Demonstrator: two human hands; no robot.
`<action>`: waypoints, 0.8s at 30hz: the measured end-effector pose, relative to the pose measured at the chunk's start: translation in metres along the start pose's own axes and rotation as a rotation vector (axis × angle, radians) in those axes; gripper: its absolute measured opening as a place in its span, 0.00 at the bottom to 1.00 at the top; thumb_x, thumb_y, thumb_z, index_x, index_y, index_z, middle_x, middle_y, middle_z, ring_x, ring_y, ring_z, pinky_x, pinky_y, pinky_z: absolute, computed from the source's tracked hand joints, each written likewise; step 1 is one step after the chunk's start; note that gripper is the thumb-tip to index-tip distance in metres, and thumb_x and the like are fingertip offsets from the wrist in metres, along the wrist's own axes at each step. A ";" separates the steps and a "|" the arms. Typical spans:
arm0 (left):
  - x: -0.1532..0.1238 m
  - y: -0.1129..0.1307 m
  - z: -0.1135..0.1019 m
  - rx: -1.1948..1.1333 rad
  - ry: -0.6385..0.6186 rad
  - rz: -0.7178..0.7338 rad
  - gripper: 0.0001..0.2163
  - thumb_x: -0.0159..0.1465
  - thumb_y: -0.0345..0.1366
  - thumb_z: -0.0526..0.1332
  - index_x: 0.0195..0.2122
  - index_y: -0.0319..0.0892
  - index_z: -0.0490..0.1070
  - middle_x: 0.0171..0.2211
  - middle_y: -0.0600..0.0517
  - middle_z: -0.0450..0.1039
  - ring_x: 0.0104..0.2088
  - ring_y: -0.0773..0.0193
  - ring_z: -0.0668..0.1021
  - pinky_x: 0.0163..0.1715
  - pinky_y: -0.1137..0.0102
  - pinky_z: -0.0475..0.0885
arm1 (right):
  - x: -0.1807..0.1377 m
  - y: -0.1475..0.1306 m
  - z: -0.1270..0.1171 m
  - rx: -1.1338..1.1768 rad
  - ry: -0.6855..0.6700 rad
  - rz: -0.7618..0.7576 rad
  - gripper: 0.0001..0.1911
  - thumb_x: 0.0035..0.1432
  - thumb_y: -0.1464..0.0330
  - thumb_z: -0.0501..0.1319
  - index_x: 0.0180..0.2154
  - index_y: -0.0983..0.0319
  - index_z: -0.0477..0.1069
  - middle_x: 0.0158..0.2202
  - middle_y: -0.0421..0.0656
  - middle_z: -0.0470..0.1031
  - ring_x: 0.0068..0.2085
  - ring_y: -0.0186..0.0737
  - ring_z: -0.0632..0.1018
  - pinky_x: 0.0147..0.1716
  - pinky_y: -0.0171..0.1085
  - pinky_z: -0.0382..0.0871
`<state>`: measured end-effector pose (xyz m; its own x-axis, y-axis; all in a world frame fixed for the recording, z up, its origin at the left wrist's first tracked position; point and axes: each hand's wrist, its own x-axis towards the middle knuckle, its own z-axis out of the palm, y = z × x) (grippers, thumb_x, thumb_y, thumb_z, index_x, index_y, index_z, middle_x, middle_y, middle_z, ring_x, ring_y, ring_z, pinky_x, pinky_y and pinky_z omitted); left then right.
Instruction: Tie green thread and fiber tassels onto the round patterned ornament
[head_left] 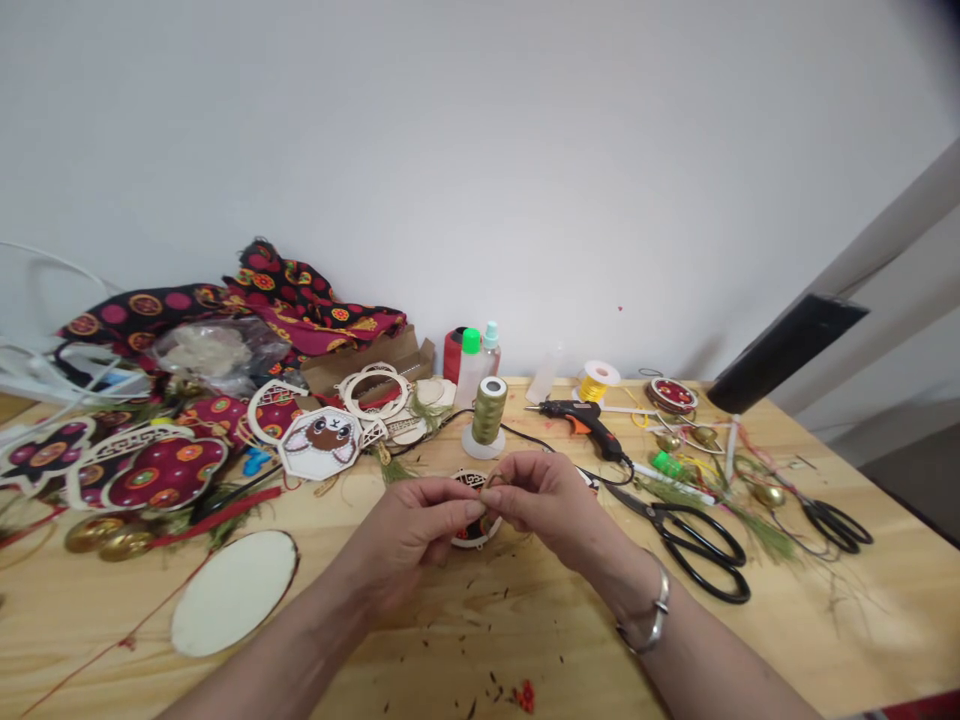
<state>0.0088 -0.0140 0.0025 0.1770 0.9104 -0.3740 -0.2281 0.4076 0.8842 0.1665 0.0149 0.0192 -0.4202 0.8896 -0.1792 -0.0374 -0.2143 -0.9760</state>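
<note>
My left hand and my right hand meet at the middle of the table, thumbs and fingertips pinched together. Whatever thin piece they pinch is too small to make out. Just below the fingertips is a round ornament with a pale openwork frame and dark patterned cloth; my fingers partly cover it, and I cannot tell whether they touch it. A spool of olive-green thread stands upright behind the hands. To the right of my right hand lie black-handled scissors.
Patterned cloth and several ornaments crowd the left, near an oval cream piece. Behind are a green-capped bottle, a glue gun and a yellow spool. Smaller scissors lie right. Dark scraps dot the front.
</note>
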 end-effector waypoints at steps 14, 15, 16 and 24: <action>-0.001 0.002 0.002 0.007 0.019 0.014 0.09 0.44 0.38 0.70 0.21 0.37 0.77 0.14 0.55 0.66 0.13 0.78 0.54 0.15 0.75 0.42 | -0.003 -0.003 -0.002 -0.101 -0.042 -0.055 0.10 0.45 0.65 0.65 0.24 0.66 0.68 0.22 0.38 0.70 0.23 0.28 0.68 0.24 0.30 0.60; -0.001 0.002 0.002 0.009 0.014 0.015 0.09 0.44 0.38 0.70 0.21 0.37 0.77 0.14 0.55 0.66 0.14 0.78 0.54 0.15 0.75 0.42 | -0.003 -0.003 -0.002 -0.100 -0.038 -0.052 0.10 0.44 0.65 0.65 0.24 0.65 0.68 0.22 0.38 0.70 0.23 0.28 0.68 0.24 0.30 0.60; -0.001 0.001 0.001 0.012 0.008 0.016 0.09 0.44 0.38 0.70 0.22 0.37 0.77 0.14 0.55 0.66 0.14 0.78 0.54 0.15 0.75 0.42 | -0.003 -0.004 -0.001 -0.099 -0.034 -0.050 0.11 0.44 0.65 0.65 0.24 0.65 0.67 0.22 0.38 0.70 0.23 0.29 0.69 0.24 0.30 0.61; 0.000 0.001 -0.002 0.034 -0.012 0.015 0.09 0.45 0.39 0.69 0.23 0.38 0.77 0.15 0.55 0.66 0.14 0.77 0.55 0.15 0.76 0.43 | -0.004 -0.004 -0.003 -0.121 -0.045 -0.070 0.12 0.44 0.64 0.66 0.24 0.65 0.68 0.22 0.37 0.70 0.24 0.29 0.68 0.25 0.31 0.61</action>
<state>0.0069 -0.0139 0.0027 0.1850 0.9153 -0.3578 -0.1983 0.3914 0.8986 0.1712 0.0135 0.0232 -0.4605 0.8812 -0.1069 0.0400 -0.0997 -0.9942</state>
